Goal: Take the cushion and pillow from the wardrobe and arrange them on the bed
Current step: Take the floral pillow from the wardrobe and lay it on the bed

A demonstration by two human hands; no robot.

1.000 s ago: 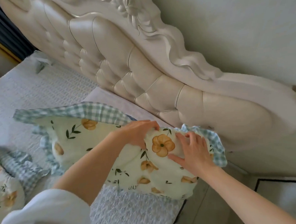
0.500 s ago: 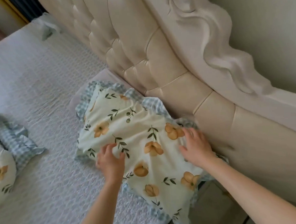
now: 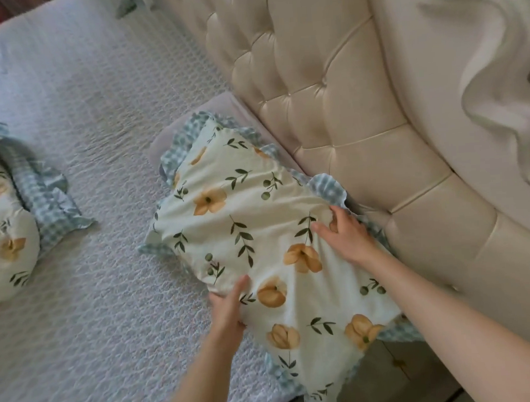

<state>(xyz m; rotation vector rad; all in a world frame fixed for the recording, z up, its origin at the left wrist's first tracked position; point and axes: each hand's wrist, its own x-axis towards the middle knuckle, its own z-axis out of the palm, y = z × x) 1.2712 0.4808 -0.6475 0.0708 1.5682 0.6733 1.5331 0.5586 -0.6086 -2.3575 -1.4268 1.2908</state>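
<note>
Fingers (image 3: 335,220) of my right hand (image 3: 345,236) spread flat on pillow (image 3: 259,232) beside headboard (image 3: 328,90); left hand (image 3: 228,307) pinching pillow's near edge.

second pillow (image 3: 3,220) — cropped, left edge

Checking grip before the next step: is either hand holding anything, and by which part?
The left hand grips the floral pillow at its near-left edge; the right hand rests flat on top, not gripping.
</note>
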